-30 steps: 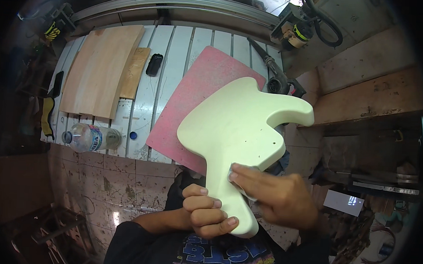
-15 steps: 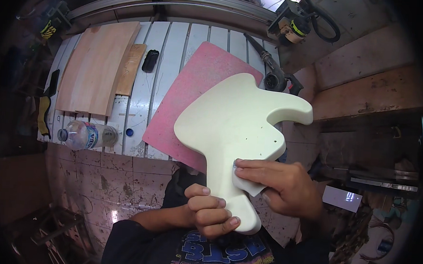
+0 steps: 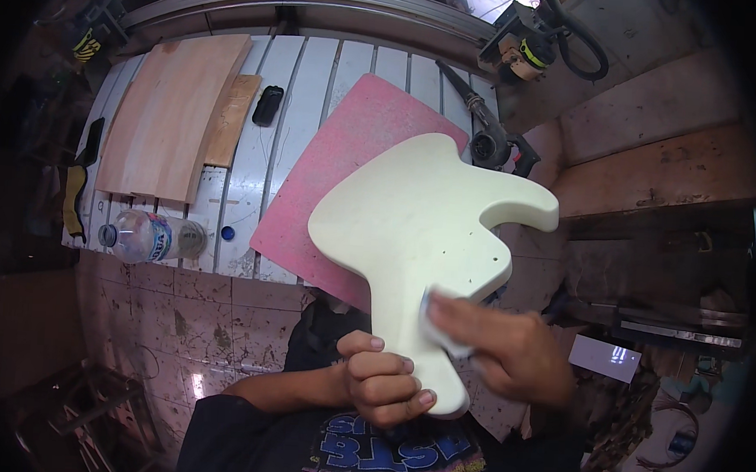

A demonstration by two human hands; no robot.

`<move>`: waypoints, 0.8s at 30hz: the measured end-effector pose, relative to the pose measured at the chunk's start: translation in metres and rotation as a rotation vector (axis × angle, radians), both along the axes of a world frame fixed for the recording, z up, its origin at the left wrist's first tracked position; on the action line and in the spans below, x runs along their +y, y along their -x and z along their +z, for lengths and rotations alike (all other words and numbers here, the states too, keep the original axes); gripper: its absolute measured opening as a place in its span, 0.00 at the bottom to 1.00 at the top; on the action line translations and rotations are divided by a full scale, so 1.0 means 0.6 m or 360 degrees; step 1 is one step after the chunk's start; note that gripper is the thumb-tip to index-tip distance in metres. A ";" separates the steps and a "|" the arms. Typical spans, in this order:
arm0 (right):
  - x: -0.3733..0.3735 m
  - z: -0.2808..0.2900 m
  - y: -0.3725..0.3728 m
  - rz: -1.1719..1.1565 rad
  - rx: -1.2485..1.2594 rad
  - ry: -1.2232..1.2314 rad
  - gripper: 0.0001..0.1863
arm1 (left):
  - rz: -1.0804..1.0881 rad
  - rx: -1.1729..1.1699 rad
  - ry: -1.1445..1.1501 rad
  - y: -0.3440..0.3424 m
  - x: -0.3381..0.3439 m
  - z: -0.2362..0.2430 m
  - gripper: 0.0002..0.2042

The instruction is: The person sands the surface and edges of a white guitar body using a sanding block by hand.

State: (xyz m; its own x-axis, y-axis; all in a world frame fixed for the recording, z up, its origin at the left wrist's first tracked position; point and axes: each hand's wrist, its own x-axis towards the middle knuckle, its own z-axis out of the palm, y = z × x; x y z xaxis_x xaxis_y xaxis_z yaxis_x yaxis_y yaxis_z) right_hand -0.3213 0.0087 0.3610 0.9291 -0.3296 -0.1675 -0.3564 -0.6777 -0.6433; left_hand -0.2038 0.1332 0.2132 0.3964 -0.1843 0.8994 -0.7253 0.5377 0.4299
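Observation:
A cream-coloured electric guitar body (image 3: pixel 413 212) is tilted in front of me, its far part above the pink mat and its near horn close to my chest. My left hand (image 3: pixel 383 380) is wrapped around that near horn, fingers curled over its edge. On the inner edge near the horn, my right hand (image 3: pixel 504 349) presses a folded whitish sheet (image 3: pixel 432 331) that looks like sandpaper. Motion smears the right fingers and hides part of the sheet. Several small holes show in the body's face.
On the white slatted table (image 3: pixel 292 159) lie the pink mat (image 3: pixel 321 177), a pale wooden panel (image 3: pixel 175 114), a smaller board (image 3: pixel 232 121), a clear plastic bottle (image 3: pixel 143 236), a blue cap (image 3: pixel 228 233), a small black case (image 3: pixel 268 106) and a black blower (image 3: pixel 488 143).
My right hand has shifted slightly right and down with the sheet, now blurred by motion. The guitar body and my left hand have barely moved.

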 end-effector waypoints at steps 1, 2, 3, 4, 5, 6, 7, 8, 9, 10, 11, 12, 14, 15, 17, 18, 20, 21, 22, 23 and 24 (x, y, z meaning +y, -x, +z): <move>0.005 -0.001 -0.002 -0.0017 -0.0011 0.0057 0.30 | -0.0046 -0.0061 -0.0034 -0.007 0.001 0.001 0.09; 0.009 0.000 -0.007 -0.0023 -0.0028 0.0117 0.30 | -0.0033 -0.0061 -0.0061 -0.015 -0.001 0.009 0.08; 0.011 0.004 -0.010 -0.0029 -0.0045 0.0176 0.30 | -0.0035 -0.0039 -0.0073 -0.021 0.001 0.012 0.09; 0.005 0.016 0.002 0.0058 -0.0075 0.0002 0.29 | -0.0037 -0.0016 -0.0086 -0.027 0.003 0.013 0.09; 0.009 0.013 0.006 0.0015 -0.0104 0.0091 0.29 | -0.0051 0.0007 -0.0088 -0.032 0.002 0.018 0.09; 0.013 0.002 0.010 -0.0028 -0.0133 0.0180 0.29 | -0.0081 0.0040 -0.0110 -0.039 0.004 0.023 0.10; 0.015 -0.010 0.011 -0.0072 -0.0163 0.0269 0.29 | -0.0085 0.0068 -0.0101 -0.043 -0.001 0.028 0.09; 0.018 -0.027 -0.003 -0.0133 -0.0301 0.0383 0.27 | -0.0093 0.0100 -0.0102 -0.047 -0.004 0.031 0.09; 0.014 -0.033 -0.003 -0.0095 -0.0332 0.0403 0.26 | -0.0101 0.0131 -0.0104 -0.050 -0.006 0.032 0.09; 0.011 -0.038 -0.003 -0.0058 -0.0363 0.0423 0.25 | -0.0091 0.0123 -0.0096 -0.051 -0.007 0.031 0.08; 0.004 -0.041 -0.005 -0.0011 -0.0396 0.0454 0.25 | -0.0086 0.0122 -0.0078 -0.049 -0.009 0.029 0.09; -0.001 -0.052 -0.011 -0.0034 -0.0526 0.0517 0.24 | -0.0081 0.0121 -0.0061 -0.045 -0.011 0.027 0.09; 0.005 -0.048 -0.036 -0.0100 -0.0414 0.0718 0.24 | -0.0107 0.0095 -0.0073 -0.044 -0.012 0.027 0.10; 0.008 -0.048 -0.043 -0.0134 -0.0354 0.0812 0.24 | -0.0139 0.0070 -0.0104 -0.046 -0.009 0.029 0.10; 0.009 -0.053 -0.037 -0.0119 -0.0381 0.0823 0.24 | -0.0162 0.0028 -0.0150 -0.052 -0.006 0.032 0.11; 0.011 -0.042 -0.024 -0.0101 -0.0345 0.0767 0.25 | -0.0152 0.0012 -0.0166 -0.055 -0.004 0.034 0.11; 0.013 -0.031 -0.025 -0.0103 -0.0238 0.0794 0.26 | -0.0160 -0.0006 -0.0172 -0.056 -0.004 0.032 0.11; 0.012 -0.028 -0.035 -0.0124 -0.0167 0.0877 0.26 | -0.0178 -0.0009 -0.0163 -0.052 -0.006 0.028 0.11; 0.011 -0.028 -0.041 -0.0144 -0.0097 0.0958 0.27 | -0.0196 -0.0011 -0.0154 -0.049 -0.006 0.025 0.11; 0.010 -0.027 -0.042 -0.0136 -0.0141 0.0821 0.27 | -0.0203 -0.0013 -0.0182 -0.053 -0.006 0.029 0.11; 0.009 -0.026 -0.042 -0.0127 -0.0186 0.0683 0.27 | -0.0210 -0.0016 -0.0210 -0.060 -0.005 0.034 0.11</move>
